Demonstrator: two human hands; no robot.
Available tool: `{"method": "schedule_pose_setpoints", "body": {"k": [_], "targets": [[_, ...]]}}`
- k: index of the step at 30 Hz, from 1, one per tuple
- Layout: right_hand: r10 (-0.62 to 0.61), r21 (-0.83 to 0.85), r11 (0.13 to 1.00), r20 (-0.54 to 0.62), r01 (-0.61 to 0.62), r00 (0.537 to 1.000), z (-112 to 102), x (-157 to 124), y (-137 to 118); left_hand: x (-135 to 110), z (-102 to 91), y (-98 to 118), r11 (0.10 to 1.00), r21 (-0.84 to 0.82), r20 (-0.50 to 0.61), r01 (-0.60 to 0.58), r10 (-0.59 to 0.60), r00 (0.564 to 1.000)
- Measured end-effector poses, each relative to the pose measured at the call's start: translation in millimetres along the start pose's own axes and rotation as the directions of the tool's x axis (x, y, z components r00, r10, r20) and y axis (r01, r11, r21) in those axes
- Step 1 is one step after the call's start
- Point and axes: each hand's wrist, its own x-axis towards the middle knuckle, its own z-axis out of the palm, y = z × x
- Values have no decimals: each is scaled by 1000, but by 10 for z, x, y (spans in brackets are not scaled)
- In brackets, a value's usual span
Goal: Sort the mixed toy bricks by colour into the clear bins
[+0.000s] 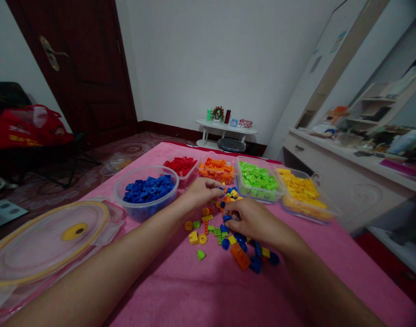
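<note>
A loose pile of small coloured bricks (224, 236) lies on the pink cloth (201, 290). My left hand (201, 191) rests over the far side of the pile, fingers curled together in a pinch above blue and yellow pieces. My right hand (252, 220) is closed over the pile's right side, fingertips pinching a blue brick (227, 218). Behind the pile stand sorted containers: a round bowl of blue bricks (146, 190), a tub of red bricks (181, 165), a tub of orange bricks (217, 170), a tub of green bricks (258, 179) and a tub of yellow bricks (303, 193).
A clear round lid with a yellow centre (47, 240) lies at the left. A white dresser (337, 181) stands to the right. A low white side table (226, 129) sits by the far wall, a dark door (81, 68) at back left.
</note>
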Motion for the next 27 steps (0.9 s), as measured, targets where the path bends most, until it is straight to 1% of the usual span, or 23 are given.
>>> {"method": "schedule_pose_setpoints", "body": {"k": [2, 5, 7, 9, 10, 12, 15, 19, 24, 26, 27], "targets": [[3, 9, 1000, 49, -4, 999, 28, 5, -42, -33, -2, 51, 974, -210, 11, 90, -90, 996], [-1, 43, 999, 133, -5, 991, 59, 11, -81, -55, -18, 95, 856, -478, 61, 198, -192, 979], [-20, 94, 996, 158, 5, 987, 76, 9, -77, -40, -37, 96, 763, -592, 95, 259, -254, 963], [-22, 140, 990, 164, -1, 986, 100, 5, -49, -12, -57, 80, 687, -661, 126, 300, -293, 948], [-20, 157, 988, 163, -6, 987, 116, 4, -30, 1, -64, 71, 664, -678, 142, 316, -304, 942], [-26, 179, 984, 160, -3, 987, 147, 8, 10, 16, -68, 57, 645, -686, 171, 335, -305, 937], [-51, 199, 980, 155, 20, 987, 168, 18, 40, 7, -49, 60, 659, -660, 200, 360, -307, 930], [-70, 216, 976, 151, 36, 986, 119, 10, -18, -21, -15, 65, 679, -647, 187, 347, -299, 936], [-42, 191, 981, 152, 13, 987, 70, -5, -89, -7, -16, 26, 709, -619, 181, 338, -290, 940], [-43, 180, 983, 112, 22, 993, 65, 5, -53, 0, -19, 12, 716, -613, 178, 335, -288, 941], [-38, 170, 985, 70, 25, 997, 57, 14, -23, 0, -20, 7, 722, -609, 179, 329, -279, 943]]}}
